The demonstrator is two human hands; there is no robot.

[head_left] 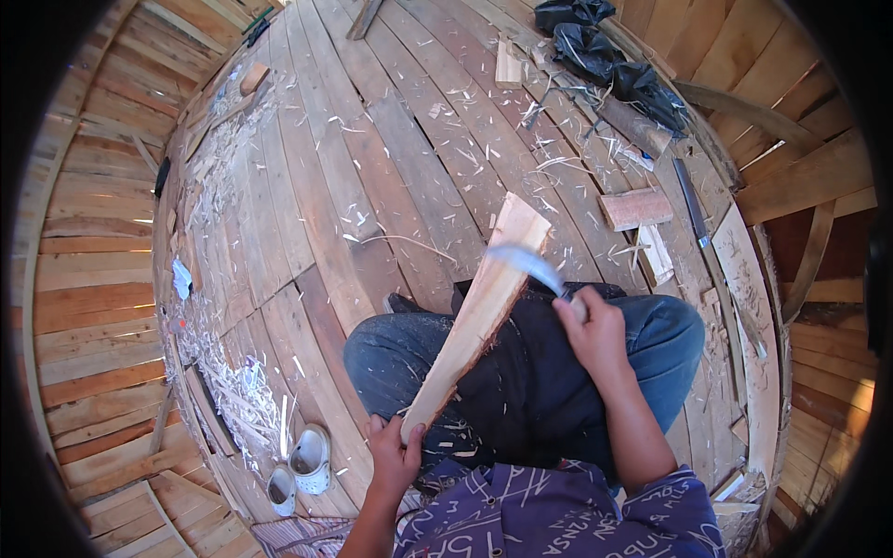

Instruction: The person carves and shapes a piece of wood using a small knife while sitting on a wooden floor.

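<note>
A long, pale piece of wood (474,321) slants across my lap, broad at its far end and narrower near me, with rough bark along its right edge. My left hand (394,452) is closed round its narrow near end. In my right hand (595,333) is the handle of a curved-blade hand tool (535,262). Its metal blade is smeared by motion and lies over the wood's broad end; whether it touches the wood I cannot tell. Dark cloth (526,381) covers my lap between my bent, jean-clad knees.
Shavings (246,395) are heaped on the plank floor (321,232) at left, near pale clogs (310,451). At right lie wood blocks (636,209), a dark flat bar or blade (690,200) and a long board (749,325). Black plastic bags (605,65) sit at far right.
</note>
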